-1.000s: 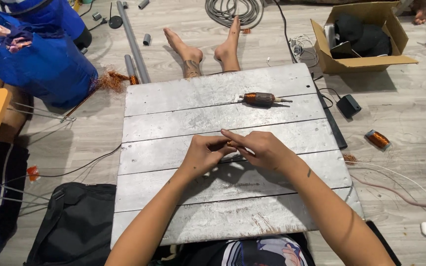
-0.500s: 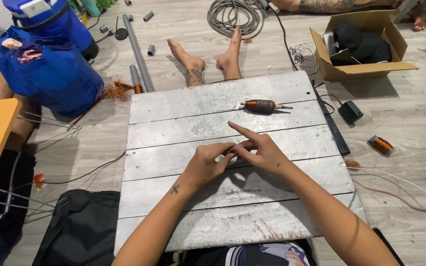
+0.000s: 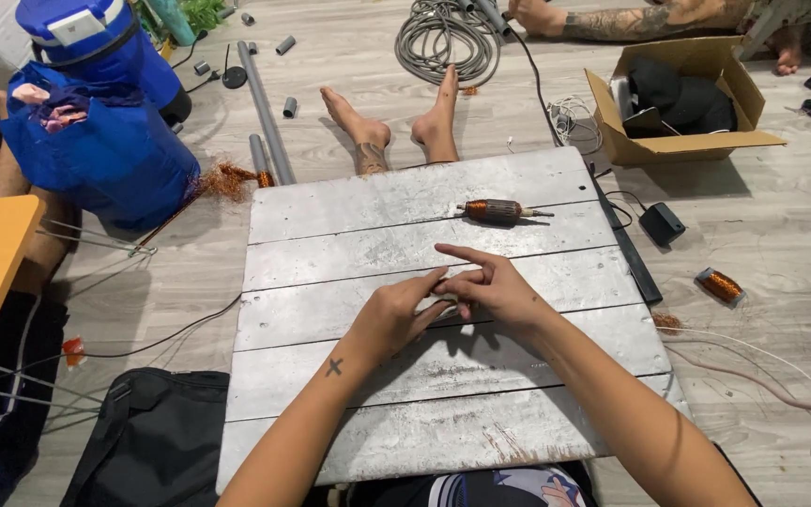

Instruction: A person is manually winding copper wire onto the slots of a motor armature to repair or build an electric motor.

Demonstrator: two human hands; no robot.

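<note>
Head view, looking down on a grey plank desk [image 3: 349, 216] laid across the person's lap. The left hand [image 3: 394, 314] and the right hand [image 3: 495, 289] meet near the middle of the desk, fingertips touching each other. The left fingers [image 3: 429, 282] are curled inward toward the right ones; the right index finger [image 3: 462, 253] is stretched out straight, pointing left, while the others are bent. Something small and thin appears pinched between the two sets of fingers, but it is too small to identify, so whether either hand truly grips it cannot be told.

A motor armature [image 3: 497, 211], wound with copper wire and fitted with a shaft, lies on its side on the desk, beyond the hands and well apart from them, untouched.

Beyond the desk's far edge, the person's bare feet [image 3: 396, 122] rest on the wooden floor. Beyond the feet lies a coil of grey cable [image 3: 448, 42]. Right of the desk's far corner stands an open cardboard box [image 3: 687, 141]; right of the desk's edge lies a small copper coil [image 3: 720, 284]. Left of the desk are a blue container [image 3: 96, 141] and grey pipes [image 3: 265, 103].
</note>
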